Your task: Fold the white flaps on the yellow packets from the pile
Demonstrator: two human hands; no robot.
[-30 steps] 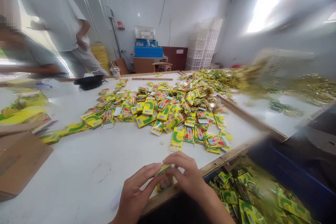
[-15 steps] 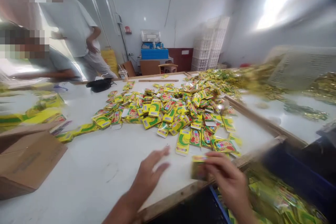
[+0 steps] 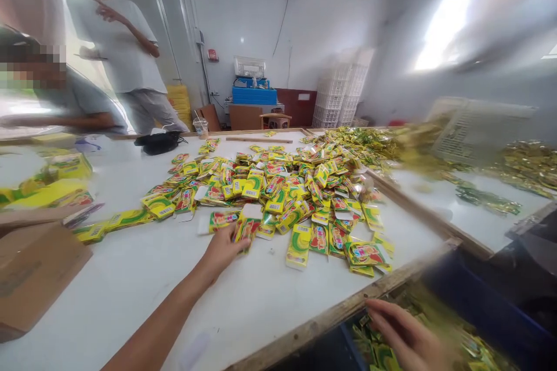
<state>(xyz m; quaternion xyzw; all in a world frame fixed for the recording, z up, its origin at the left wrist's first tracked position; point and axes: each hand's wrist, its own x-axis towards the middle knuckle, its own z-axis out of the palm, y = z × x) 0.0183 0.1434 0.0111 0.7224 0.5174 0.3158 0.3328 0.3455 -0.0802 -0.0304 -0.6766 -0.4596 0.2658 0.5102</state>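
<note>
My left hand (image 3: 224, 252) reaches to the near edge of a loose pile of small printed cartons (image 3: 300, 185), yellow, green and red. Its fingers and thumb are closed on one carton (image 3: 248, 228), which has a white open flap standing up. Beyond the table's wooden rim, my right hand (image 3: 398, 324) is over a blue bin (image 3: 456, 290) with more yellow-green cartons inside. Its fingers are stretched out, a little blurred, with nothing seen in them. Several cartons lie flat on the white table between the two hands.
A cardboard box (image 3: 39, 278) stands at the left. Wooden strips (image 3: 404, 208) divide the table, with shiny packets (image 3: 361, 142) and a tilted white crate (image 3: 465, 127) at right. A black bag (image 3: 159, 142) and a cup (image 3: 201, 126) sit at the back. Two people are at the far left.
The carton that was in my right hand is gone from it, and that hand has moved down over the bin. My left hand has gone forward and left and taken hold of a carton.
</note>
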